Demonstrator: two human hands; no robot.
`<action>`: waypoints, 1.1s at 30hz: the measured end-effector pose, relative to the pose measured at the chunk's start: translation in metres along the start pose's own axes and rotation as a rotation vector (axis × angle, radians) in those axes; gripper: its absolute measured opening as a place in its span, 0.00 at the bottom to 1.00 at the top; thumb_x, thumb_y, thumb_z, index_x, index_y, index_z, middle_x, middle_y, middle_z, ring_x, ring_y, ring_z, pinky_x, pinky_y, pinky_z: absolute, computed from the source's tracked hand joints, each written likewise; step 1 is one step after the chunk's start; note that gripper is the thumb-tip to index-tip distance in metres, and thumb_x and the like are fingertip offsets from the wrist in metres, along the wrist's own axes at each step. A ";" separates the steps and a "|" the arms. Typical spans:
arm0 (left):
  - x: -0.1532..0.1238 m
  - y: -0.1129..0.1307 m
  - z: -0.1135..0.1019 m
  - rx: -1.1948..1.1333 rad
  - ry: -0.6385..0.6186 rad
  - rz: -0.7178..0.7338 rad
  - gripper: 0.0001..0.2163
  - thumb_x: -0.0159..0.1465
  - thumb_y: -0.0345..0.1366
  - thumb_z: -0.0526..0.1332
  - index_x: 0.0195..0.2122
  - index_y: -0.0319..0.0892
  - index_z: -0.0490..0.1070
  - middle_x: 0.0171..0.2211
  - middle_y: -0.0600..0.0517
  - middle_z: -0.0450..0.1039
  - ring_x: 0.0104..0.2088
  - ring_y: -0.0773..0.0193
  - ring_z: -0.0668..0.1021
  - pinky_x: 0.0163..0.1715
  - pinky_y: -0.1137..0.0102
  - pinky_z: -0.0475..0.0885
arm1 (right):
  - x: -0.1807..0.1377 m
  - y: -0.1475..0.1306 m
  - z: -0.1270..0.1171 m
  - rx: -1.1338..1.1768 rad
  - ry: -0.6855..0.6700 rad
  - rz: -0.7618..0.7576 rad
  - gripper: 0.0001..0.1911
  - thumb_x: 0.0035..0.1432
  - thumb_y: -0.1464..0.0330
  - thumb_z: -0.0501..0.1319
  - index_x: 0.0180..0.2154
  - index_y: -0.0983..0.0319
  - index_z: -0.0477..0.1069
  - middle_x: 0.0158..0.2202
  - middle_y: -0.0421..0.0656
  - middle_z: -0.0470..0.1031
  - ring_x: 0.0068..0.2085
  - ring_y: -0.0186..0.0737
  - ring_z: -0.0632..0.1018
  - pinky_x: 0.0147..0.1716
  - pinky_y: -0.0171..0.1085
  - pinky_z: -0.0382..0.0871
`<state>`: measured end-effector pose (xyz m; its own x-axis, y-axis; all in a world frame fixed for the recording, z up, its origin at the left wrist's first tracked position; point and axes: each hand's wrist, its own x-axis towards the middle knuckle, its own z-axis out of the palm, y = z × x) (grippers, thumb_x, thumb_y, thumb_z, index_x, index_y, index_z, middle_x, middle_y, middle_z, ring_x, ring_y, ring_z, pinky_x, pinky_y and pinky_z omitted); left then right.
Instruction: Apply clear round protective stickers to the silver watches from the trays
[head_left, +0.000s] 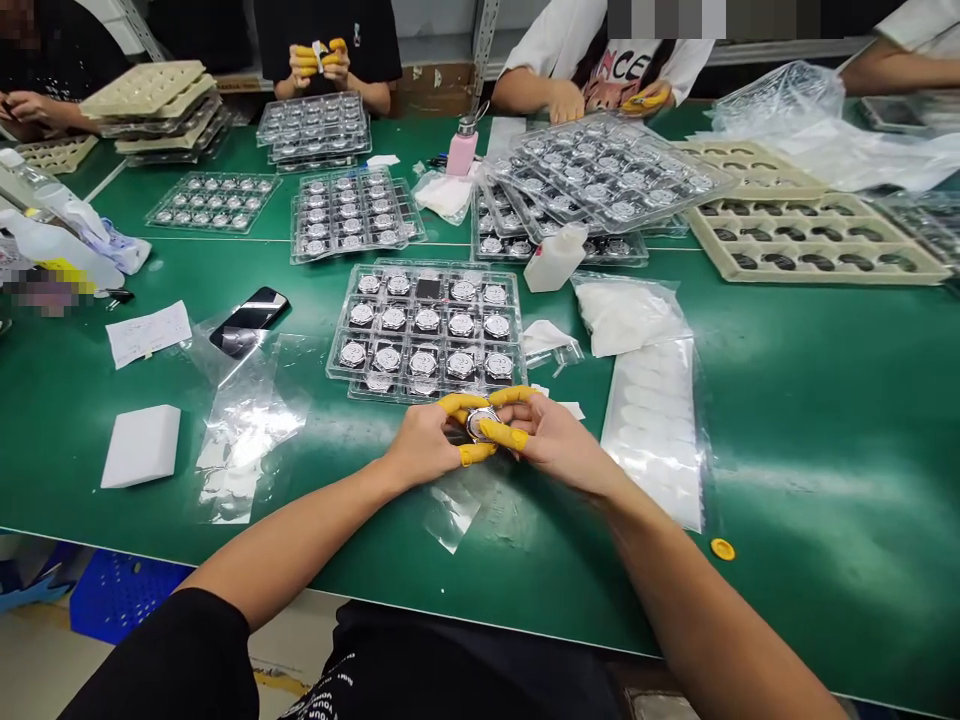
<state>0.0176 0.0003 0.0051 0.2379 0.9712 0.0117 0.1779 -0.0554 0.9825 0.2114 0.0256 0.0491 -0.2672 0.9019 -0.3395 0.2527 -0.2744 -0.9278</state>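
Pinching a round watch case (480,424) tight between my left hand (424,442) and right hand (551,440), with yellow finger cots (461,404) so it won't slip.

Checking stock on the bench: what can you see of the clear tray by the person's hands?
A clear plastic blister tray lies flat on the green bench mat, with a second tray seemingly stacked beneath, showing at its near edge. Moulded pockets in a five-wide grid hold round silver watch parts; one top-row pocket holds a dark square piece instead. The person's yellow finger cots are right at its near edge; whether they touch cannot be told.
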 end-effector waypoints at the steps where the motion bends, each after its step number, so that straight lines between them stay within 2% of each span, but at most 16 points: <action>1: 0.000 0.000 0.000 -0.004 0.012 -0.004 0.26 0.54 0.39 0.73 0.54 0.42 0.76 0.36 0.51 0.81 0.36 0.64 0.83 0.45 0.66 0.81 | 0.007 -0.004 -0.010 -0.121 0.070 -0.043 0.26 0.46 0.52 0.74 0.42 0.60 0.75 0.33 0.42 0.76 0.24 0.34 0.71 0.23 0.38 0.66; 2: 0.000 0.000 0.000 -0.003 0.024 -0.010 0.25 0.54 0.38 0.73 0.54 0.42 0.76 0.36 0.51 0.81 0.35 0.64 0.82 0.45 0.66 0.81 | 0.018 -0.008 -0.021 -0.264 0.176 -0.090 0.23 0.49 0.52 0.72 0.42 0.60 0.77 0.34 0.44 0.77 0.27 0.37 0.73 0.27 0.40 0.67; 4: 0.001 -0.001 0.000 0.019 0.043 -0.023 0.25 0.54 0.37 0.73 0.54 0.43 0.76 0.36 0.52 0.80 0.35 0.65 0.82 0.45 0.67 0.80 | 0.048 -0.016 -0.045 -0.563 0.493 -0.154 0.17 0.56 0.56 0.67 0.41 0.60 0.79 0.36 0.47 0.77 0.32 0.43 0.75 0.34 0.44 0.69; 5: 0.001 -0.001 -0.001 0.040 0.048 -0.027 0.25 0.54 0.36 0.72 0.54 0.44 0.76 0.35 0.52 0.80 0.35 0.65 0.81 0.44 0.67 0.80 | 0.065 -0.020 -0.056 -0.697 0.615 -0.156 0.14 0.57 0.59 0.66 0.42 0.60 0.79 0.40 0.49 0.78 0.37 0.47 0.77 0.38 0.46 0.70; 6: 0.002 -0.001 -0.001 0.066 0.051 -0.029 0.25 0.54 0.36 0.72 0.54 0.45 0.77 0.35 0.53 0.80 0.35 0.66 0.81 0.43 0.68 0.79 | 0.082 -0.023 -0.066 -0.816 0.673 -0.110 0.14 0.56 0.62 0.66 0.42 0.62 0.79 0.44 0.52 0.77 0.40 0.50 0.77 0.41 0.48 0.70; 8: 0.002 -0.001 -0.002 0.112 0.052 -0.031 0.24 0.53 0.34 0.72 0.53 0.45 0.77 0.35 0.53 0.79 0.35 0.66 0.80 0.42 0.69 0.78 | 0.108 -0.026 -0.081 -0.955 0.618 0.014 0.12 0.55 0.64 0.67 0.40 0.63 0.79 0.46 0.55 0.75 0.43 0.55 0.77 0.42 0.50 0.69; 10: 0.002 -0.001 -0.002 0.128 0.053 -0.035 0.24 0.53 0.34 0.72 0.53 0.46 0.77 0.35 0.54 0.79 0.34 0.66 0.80 0.41 0.69 0.78 | 0.115 -0.028 -0.087 -0.991 0.580 0.031 0.09 0.55 0.65 0.67 0.36 0.64 0.78 0.43 0.57 0.75 0.46 0.59 0.75 0.44 0.52 0.68; 12: 0.003 -0.001 -0.002 0.109 0.056 -0.038 0.24 0.53 0.35 0.72 0.53 0.45 0.77 0.35 0.53 0.80 0.35 0.66 0.79 0.40 0.70 0.77 | 0.100 -0.028 -0.084 -0.967 0.696 -0.141 0.08 0.59 0.64 0.65 0.35 0.63 0.76 0.45 0.59 0.75 0.52 0.62 0.73 0.48 0.54 0.66; 14: 0.003 -0.001 -0.002 0.074 0.062 -0.044 0.25 0.53 0.36 0.73 0.53 0.44 0.77 0.35 0.52 0.80 0.35 0.66 0.80 0.40 0.70 0.77 | 0.071 -0.024 -0.069 -0.908 0.807 -0.446 0.08 0.64 0.63 0.62 0.35 0.61 0.74 0.50 0.59 0.74 0.56 0.63 0.70 0.53 0.57 0.63; 15: 0.003 -0.001 -0.001 0.057 0.065 -0.047 0.25 0.53 0.36 0.73 0.53 0.44 0.77 0.36 0.52 0.80 0.35 0.66 0.80 0.40 0.70 0.77 | 0.055 -0.020 -0.058 -0.876 0.772 -0.614 0.08 0.65 0.63 0.61 0.35 0.60 0.73 0.52 0.57 0.75 0.56 0.61 0.71 0.54 0.57 0.62; 17: 0.004 -0.002 -0.001 0.042 0.066 -0.055 0.25 0.52 0.36 0.73 0.53 0.43 0.77 0.36 0.52 0.81 0.35 0.66 0.80 0.40 0.70 0.77 | 0.027 -0.008 -0.034 -0.848 0.499 -0.898 0.07 0.64 0.65 0.63 0.33 0.58 0.71 0.49 0.50 0.79 0.52 0.56 0.75 0.53 0.56 0.62; 18: 0.004 -0.003 -0.001 0.042 0.064 -0.055 0.24 0.52 0.35 0.73 0.52 0.43 0.78 0.36 0.52 0.81 0.35 0.65 0.80 0.40 0.70 0.78 | 0.016 -0.001 -0.022 -0.856 0.349 -0.955 0.04 0.64 0.67 0.63 0.34 0.58 0.71 0.48 0.47 0.81 0.53 0.56 0.75 0.52 0.55 0.61; 20: 0.005 -0.005 -0.001 0.042 0.061 -0.048 0.24 0.52 0.34 0.73 0.52 0.43 0.78 0.37 0.52 0.81 0.35 0.65 0.81 0.40 0.71 0.78 | 0.002 0.012 -0.005 -0.858 0.217 -0.981 0.03 0.63 0.71 0.63 0.37 0.57 0.74 0.46 0.44 0.81 0.52 0.53 0.76 0.48 0.52 0.60; 24: 0.006 -0.010 -0.001 0.010 0.062 -0.057 0.25 0.51 0.34 0.74 0.52 0.42 0.77 0.36 0.52 0.82 0.35 0.65 0.81 0.39 0.72 0.78 | 0.002 0.021 0.003 -0.862 0.240 -0.992 0.09 0.61 0.75 0.64 0.39 0.56 0.77 0.46 0.44 0.81 0.49 0.50 0.75 0.44 0.49 0.57; 27: 0.007 -0.012 -0.002 0.021 0.063 -0.073 0.26 0.50 0.32 0.75 0.52 0.42 0.78 0.36 0.52 0.82 0.35 0.65 0.82 0.39 0.72 0.79 | 0.008 0.019 0.002 -0.837 0.194 -0.998 0.11 0.61 0.77 0.63 0.39 0.55 0.78 0.39 0.42 0.81 0.44 0.46 0.74 0.43 0.48 0.55; 33: 0.007 -0.010 -0.001 -0.099 0.036 -0.104 0.26 0.50 0.31 0.74 0.52 0.42 0.78 0.37 0.51 0.82 0.36 0.64 0.83 0.41 0.70 0.81 | 0.009 0.019 0.004 -0.838 0.234 -0.903 0.01 0.63 0.69 0.65 0.38 0.57 0.76 0.33 0.41 0.80 0.38 0.45 0.71 0.40 0.47 0.53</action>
<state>0.0167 0.0081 -0.0047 0.1880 0.9784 -0.0861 0.1039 0.0673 0.9923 0.2104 0.0271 0.0284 -0.5030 0.7184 0.4806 0.6018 0.6902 -0.4019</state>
